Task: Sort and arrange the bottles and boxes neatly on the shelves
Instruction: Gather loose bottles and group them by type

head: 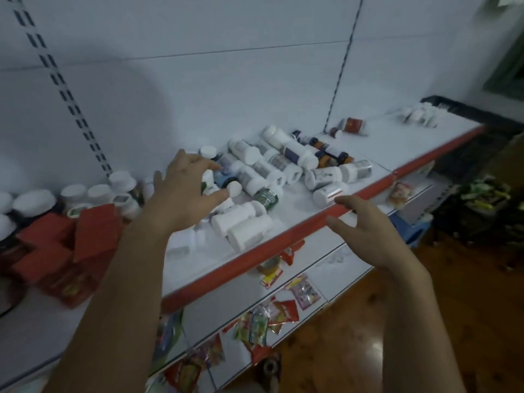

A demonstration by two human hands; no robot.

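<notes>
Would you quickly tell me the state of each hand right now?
Left hand: open, fingers spread over the loose bottles, holding nothing.
Right hand: open, empty, at the red shelf edge.

Roughly thirty-five bottles (249, 231), about five red boxes (96, 231)

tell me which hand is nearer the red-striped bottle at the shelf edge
Right. The right hand hovers just beside the red-striped bottle; the left hand reaches over the bottle pile further left.

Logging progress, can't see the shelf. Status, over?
Left hand open over the toppled bottle pile. Right hand open at the red shelf edge. Nothing gripped. Red boxes jumbled at left.
</notes>
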